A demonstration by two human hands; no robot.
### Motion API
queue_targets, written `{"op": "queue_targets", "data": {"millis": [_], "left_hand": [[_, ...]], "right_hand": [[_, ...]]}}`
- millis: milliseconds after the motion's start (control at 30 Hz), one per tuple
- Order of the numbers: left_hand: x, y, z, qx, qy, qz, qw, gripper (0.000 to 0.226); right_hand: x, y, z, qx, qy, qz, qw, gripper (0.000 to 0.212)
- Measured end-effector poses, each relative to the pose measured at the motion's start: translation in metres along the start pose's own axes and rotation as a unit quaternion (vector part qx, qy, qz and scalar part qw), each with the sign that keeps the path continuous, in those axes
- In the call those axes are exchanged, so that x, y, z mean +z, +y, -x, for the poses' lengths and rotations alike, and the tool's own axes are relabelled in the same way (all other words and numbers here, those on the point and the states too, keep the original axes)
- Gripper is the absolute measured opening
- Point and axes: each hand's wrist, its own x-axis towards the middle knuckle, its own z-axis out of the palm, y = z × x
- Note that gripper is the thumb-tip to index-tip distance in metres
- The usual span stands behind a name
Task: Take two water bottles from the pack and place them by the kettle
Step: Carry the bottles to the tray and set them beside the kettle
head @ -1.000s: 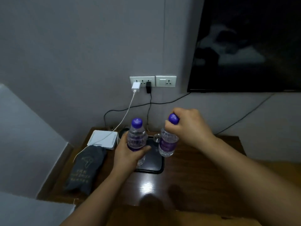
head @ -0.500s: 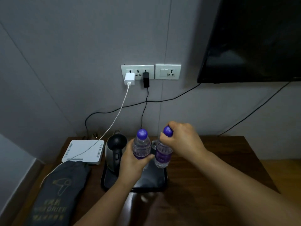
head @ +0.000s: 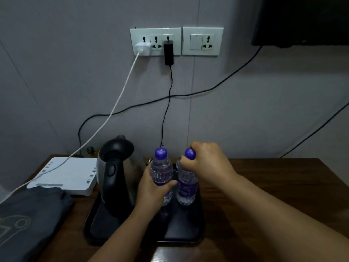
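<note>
Two clear water bottles with purple caps stand upright side by side over a black tray (head: 187, 229). My left hand (head: 151, 191) wraps around the body of the left bottle (head: 161, 170). My right hand (head: 205, 163) grips the right bottle (head: 186, 186) at its neck and cap. A steel kettle (head: 118, 173) with a black handle and lid stands on the tray's left part, just left of the bottles. Whether the bottle bases touch the tray I cannot tell. The pack is out of view.
A white router (head: 68, 174) and a dark grey cloth bag (head: 28, 222) lie left of the tray on the wooden table (head: 273, 186). Wall sockets (head: 154, 41) with a white charger, black adapter and hanging cables are behind. A TV corner (head: 302, 19) is top right.
Both hands have carried the bottles forward and down from above the table to the tray beside the kettle. The view has closed in on the table and the kettle has come into sight.
</note>
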Motion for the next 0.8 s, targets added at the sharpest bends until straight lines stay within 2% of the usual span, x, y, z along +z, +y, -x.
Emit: {"op": "queue_targets", "data": {"millis": [233,433,667,733,800], "left_hand": [[0.011,-0.012,-0.019,0.030,-0.005,0.028,0.999,0.063],[0.013,-0.022,-0.012,0.074,-0.008,0.046,0.996,0.074],[0.012,-0.023,-0.001,0.120,-0.017,0.025,0.992,0.065],[0.010,-0.023,0.003,0.119,-0.033,0.026,0.992,0.070],[0.009,-0.026,0.008,0.117,-0.041,0.019,0.992,0.078]], "right_hand": [[0.010,0.010,-0.013,-0.018,0.048,-0.003,0.999,0.025],[0.018,0.018,-0.010,-0.054,0.092,-0.021,0.994,0.030],[0.024,0.021,-0.011,-0.088,0.113,-0.055,0.988,0.027],[0.028,0.026,-0.004,-0.080,0.102,-0.093,0.987,0.037],[0.037,0.037,0.012,-0.050,0.081,-0.155,0.983,0.062]]}}
